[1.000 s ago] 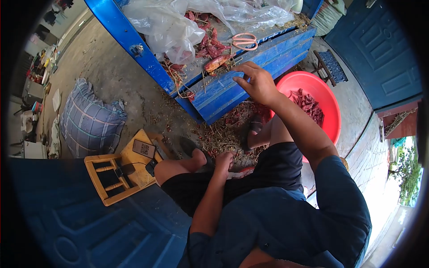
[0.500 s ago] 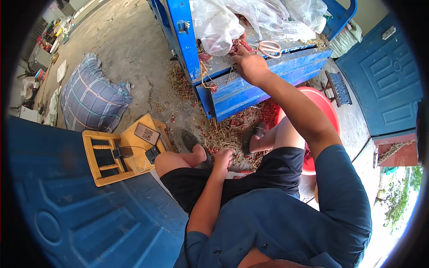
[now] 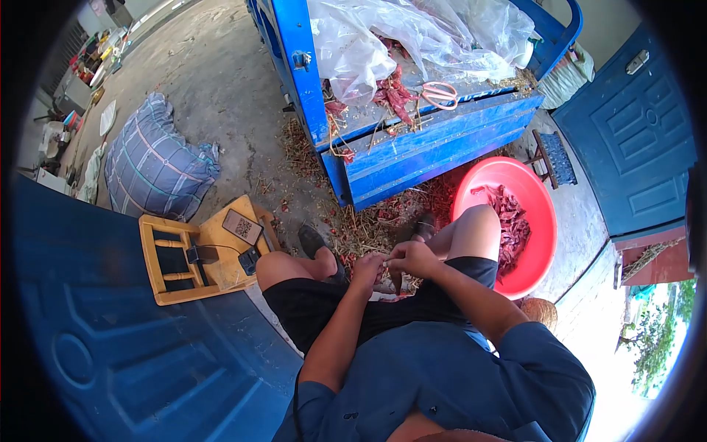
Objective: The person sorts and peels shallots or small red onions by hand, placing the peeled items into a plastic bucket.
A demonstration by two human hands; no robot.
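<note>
My left hand and my right hand meet between my knees, fingertips pinched together on a small dried chili that the fingers mostly hide. Stems and red chili scraps litter the ground by my feet. More dried red chilies lie on the bed of the blue cart in front of me, under a clear plastic sheet. Pink-handled scissors rest on the cart's edge. A red basin to my right holds cut chilies.
A wooden stool on my left carries a phone and a small device on a cable. A plaid sack lies beyond it. A small stool and a blue door are at right. A blue panel fills the lower left.
My right hand has come back from the chilies on the cart bed down to my lap, where it now meets my left hand. The left hand stayed between the knees.
</note>
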